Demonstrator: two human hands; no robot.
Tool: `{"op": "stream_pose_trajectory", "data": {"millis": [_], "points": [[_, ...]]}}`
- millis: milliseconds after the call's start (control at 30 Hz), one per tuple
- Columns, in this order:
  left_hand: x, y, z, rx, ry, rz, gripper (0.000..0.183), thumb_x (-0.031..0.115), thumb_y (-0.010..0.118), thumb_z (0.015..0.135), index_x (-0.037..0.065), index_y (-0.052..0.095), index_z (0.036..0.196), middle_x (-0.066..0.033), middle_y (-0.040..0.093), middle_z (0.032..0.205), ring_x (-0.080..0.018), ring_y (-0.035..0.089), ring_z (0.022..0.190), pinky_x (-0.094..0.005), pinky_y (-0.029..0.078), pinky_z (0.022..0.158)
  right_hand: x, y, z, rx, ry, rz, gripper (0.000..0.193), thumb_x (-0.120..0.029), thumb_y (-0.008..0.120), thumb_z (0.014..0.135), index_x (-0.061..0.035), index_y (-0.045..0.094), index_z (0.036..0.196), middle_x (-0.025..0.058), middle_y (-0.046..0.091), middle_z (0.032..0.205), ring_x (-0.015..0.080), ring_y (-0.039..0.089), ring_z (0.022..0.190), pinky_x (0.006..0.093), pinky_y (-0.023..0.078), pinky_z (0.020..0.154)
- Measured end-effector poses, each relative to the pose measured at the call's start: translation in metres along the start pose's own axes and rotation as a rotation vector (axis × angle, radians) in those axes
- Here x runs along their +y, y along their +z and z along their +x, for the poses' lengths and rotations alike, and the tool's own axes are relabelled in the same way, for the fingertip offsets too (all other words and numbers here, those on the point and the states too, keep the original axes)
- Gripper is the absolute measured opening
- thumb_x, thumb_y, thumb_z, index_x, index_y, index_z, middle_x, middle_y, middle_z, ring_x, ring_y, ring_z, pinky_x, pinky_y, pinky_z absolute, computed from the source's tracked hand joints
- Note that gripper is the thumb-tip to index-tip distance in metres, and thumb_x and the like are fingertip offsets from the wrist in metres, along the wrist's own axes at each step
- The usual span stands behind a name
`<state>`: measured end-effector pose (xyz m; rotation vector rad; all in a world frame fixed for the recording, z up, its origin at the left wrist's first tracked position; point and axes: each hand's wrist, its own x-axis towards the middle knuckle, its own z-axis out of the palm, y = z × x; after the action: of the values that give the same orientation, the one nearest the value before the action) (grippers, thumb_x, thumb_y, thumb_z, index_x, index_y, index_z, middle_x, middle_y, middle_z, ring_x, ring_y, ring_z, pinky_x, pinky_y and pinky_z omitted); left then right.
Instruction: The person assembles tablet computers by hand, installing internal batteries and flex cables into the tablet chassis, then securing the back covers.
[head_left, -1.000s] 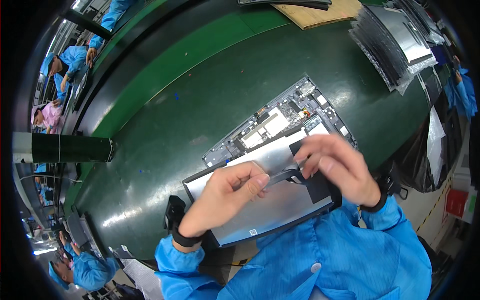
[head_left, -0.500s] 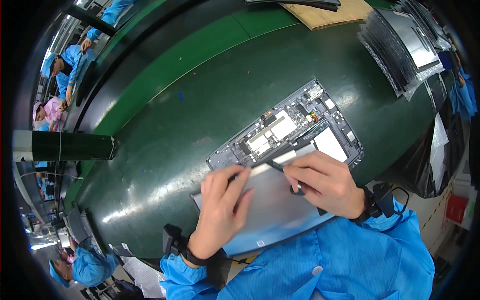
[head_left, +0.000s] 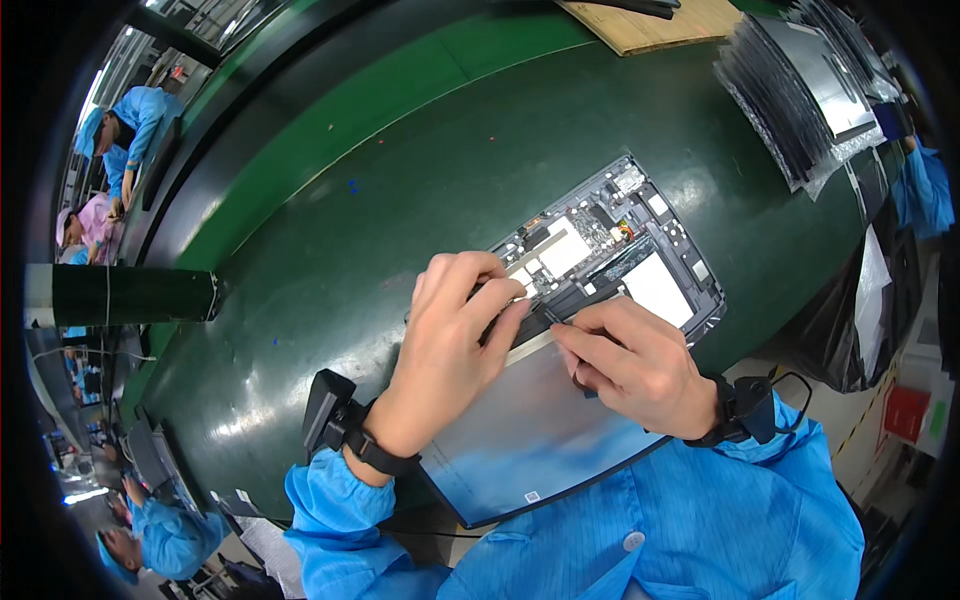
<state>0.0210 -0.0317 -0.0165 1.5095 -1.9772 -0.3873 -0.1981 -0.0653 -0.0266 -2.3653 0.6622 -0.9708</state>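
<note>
An opened laptop base [head_left: 680, 240] lies slanted on the green bench, its circuit board [head_left: 600, 235] and white-faced parts exposed. Against its near edge rests a grey laptop screen panel [head_left: 540, 440], reaching toward my body. My left hand [head_left: 445, 345] bends over the left part of the base, with thumb and forefinger drawn together near the board's lower edge; whatever lies between them is hidden. Close beside it, my right hand [head_left: 635, 365] pinches a thin dark tool [head_left: 552, 317] whose tip is at the seam between base and panel. Its exact kind is unclear.
At the back right stands a stack of dark panels in clear wrap [head_left: 790, 95], near a wooden board [head_left: 655, 25]. A dark green post [head_left: 130, 295] juts in from the left. Co-workers in blue and pink sit along the left side.
My left hand has moved up and right from the panel onto the base, its fingers drawing closer together. The right hand has shifted slightly down and left, still pinching the dark tool.
</note>
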Motion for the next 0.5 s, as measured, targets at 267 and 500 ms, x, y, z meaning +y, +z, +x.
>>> {"op": "stream_pose_trajectory", "data": {"millis": [267,500], "points": [[0.003,-0.005,-0.009,0.018,-0.073,-0.106,0.019,-0.003,0.075,0.081,0.001,0.071,0.098,-0.0128,0.068,0.119,-0.0332,0.062,0.108,-0.0399,0.049,0.093,0.004,0.003,0.003,-0.015,-0.025,0.03,0.049,0.011,0.078,0.058,0.0046,0.072,0.107,0.0111,0.065,0.093,0.0245,0.065,0.075,0.0329,0.054,0.06],[0.003,-0.005,-0.01,0.014,-0.068,-0.112,0.018,-0.003,0.075,0.081,0.001,0.07,0.098,-0.0127,0.067,0.118,-0.0333,0.062,0.107,-0.04,0.049,0.093,0.003,0.005,0.002,0.002,-0.012,0.01,0.043,0.009,0.077,0.064,0.0058,0.07,0.106,0.0124,0.064,0.094,0.0256,0.065,0.078,0.0345,0.055,0.064]]}}
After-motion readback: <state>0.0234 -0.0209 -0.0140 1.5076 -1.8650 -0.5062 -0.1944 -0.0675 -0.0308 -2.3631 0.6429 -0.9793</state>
